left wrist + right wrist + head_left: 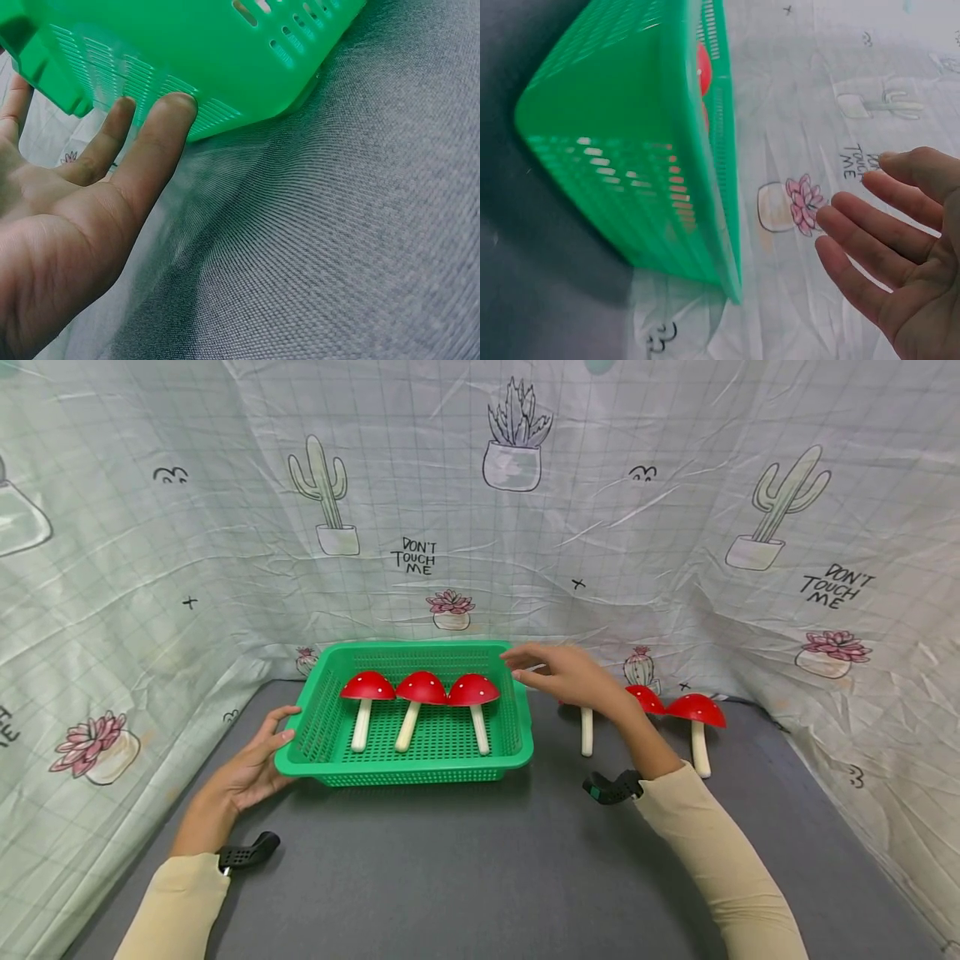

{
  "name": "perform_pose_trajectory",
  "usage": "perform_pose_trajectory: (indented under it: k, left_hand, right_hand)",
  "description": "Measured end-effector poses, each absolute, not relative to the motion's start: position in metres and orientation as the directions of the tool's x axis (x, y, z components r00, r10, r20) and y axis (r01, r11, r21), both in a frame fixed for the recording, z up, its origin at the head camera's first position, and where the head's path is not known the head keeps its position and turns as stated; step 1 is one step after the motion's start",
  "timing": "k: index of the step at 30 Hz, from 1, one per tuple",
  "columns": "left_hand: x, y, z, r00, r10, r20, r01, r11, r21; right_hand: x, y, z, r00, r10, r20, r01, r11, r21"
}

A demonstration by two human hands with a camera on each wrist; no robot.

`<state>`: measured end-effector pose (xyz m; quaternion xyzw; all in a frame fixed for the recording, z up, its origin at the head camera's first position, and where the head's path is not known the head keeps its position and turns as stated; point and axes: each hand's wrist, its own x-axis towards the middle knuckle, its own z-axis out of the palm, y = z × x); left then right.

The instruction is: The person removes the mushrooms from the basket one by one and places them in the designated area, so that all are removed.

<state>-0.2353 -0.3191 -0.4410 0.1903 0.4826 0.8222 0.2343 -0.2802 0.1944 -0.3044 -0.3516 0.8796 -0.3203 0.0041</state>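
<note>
A green plastic basket [405,767] stands on the dark grey table. Three toy mushrooms with red, white-dotted caps and pale stems lie in a row inside it: the left mushroom [368,686], the middle mushroom [422,688] and the right mushroom [473,690]. At the basket's left end is my left hand [255,767], its fingers extended; in the left wrist view thumb and fingers lie against the outer wall [225,82]. Over the right rim hovers my right hand [564,673], which holds nothing. The right wrist view shows its fingers [874,229] spread, apart from the basket.
Right of the basket lie more mushrooms: one stem [587,732] with its cap mostly hidden, a cap [647,698] partly behind my right forearm, and another mushroom [697,711] farther right. A printed cloth [510,568] with cactus drawings walls the back and sides.
</note>
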Motion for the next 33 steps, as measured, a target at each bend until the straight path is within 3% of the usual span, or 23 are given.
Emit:
perform_pose_trajectory:
  k: [8, 20, 27, 33]
  left_hand:
    - [-0.235, -0.320, -0.443, -0.812, 0.576, 0.097, -0.207, -0.439, 0.874]
    - [-0.233, -0.319, -0.443, -0.812, 0.575, 0.096, -0.213, -0.446, 0.869]
    - [-0.235, -0.317, -0.441, -0.822, 0.563, 0.090, -0.210, -0.447, 0.870]
    - [-0.234, -0.317, -0.441, -0.822, 0.563, 0.085, -0.215, -0.447, 0.868]
  right_hand:
    - [-0.304, 0.169, -0.304, -0.778, -0.609, 0.153, -0.569, 0.581, -0.582]
    - [-0.353, 0.145, -0.309, -0.802, -0.595, -0.052, -0.373, 0.567, -0.734]
    - [-0.371, 0.133, -0.311, -0.757, -0.634, -0.159, -0.374, 0.620, -0.689]
    - [-0.373, 0.119, -0.314, -0.765, -0.606, -0.219, -0.362, 0.685, -0.632]
